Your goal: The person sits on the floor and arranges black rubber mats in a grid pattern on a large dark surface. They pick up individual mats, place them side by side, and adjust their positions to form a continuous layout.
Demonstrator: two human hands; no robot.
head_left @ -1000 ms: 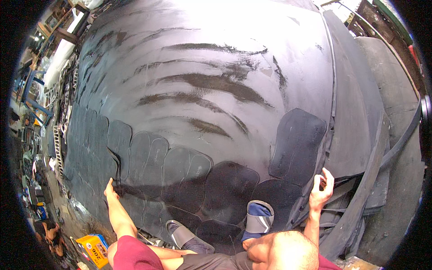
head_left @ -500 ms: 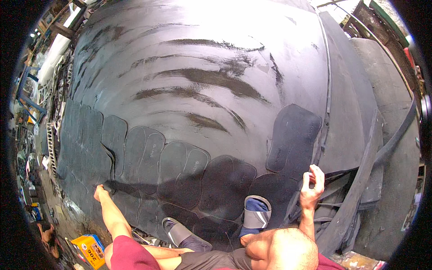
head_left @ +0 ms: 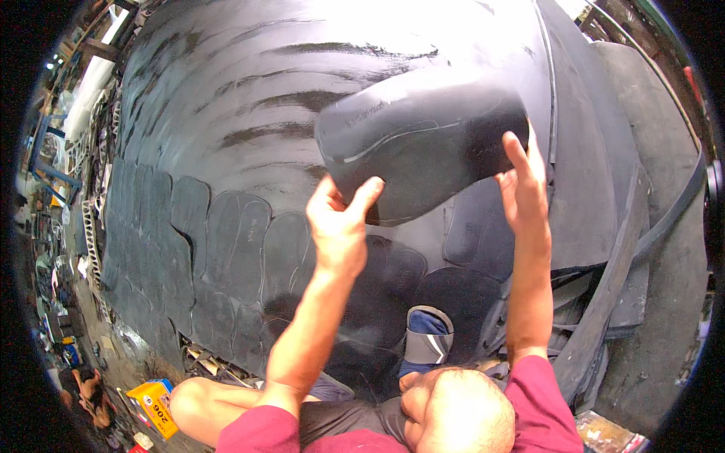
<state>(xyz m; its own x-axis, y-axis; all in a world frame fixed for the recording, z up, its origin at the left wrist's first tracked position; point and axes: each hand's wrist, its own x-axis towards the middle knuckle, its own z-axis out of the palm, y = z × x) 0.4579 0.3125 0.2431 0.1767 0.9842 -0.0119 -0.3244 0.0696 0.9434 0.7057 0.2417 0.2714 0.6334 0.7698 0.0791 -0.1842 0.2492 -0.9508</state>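
Note:
A broad black rubber sole sheet, with a thin curved outline drawn across it, is raised above the work surface in both my hands. My left hand grips its near left corner, thumb on the upper face. At the right end my right hand closes round the edge, with its thumb showing and some fingers hidden behind. Below lie several similar black sole pieces, side by side and partly overlapping. Another piece is partly covered by the raised sheet and my right forearm.
A large black sheet with glossy, streaky smears spreads beneath the pieces. Long dark rubber strips are heaped at the right. My sandalled foot rests on the near pieces. A yellow box stands at the lower left, near assorted clutter.
My left hand has come up from the pieces at the lower left. My right hand has moved up from beside the strips. Both now hold a sole sheet that neither visibly held before.

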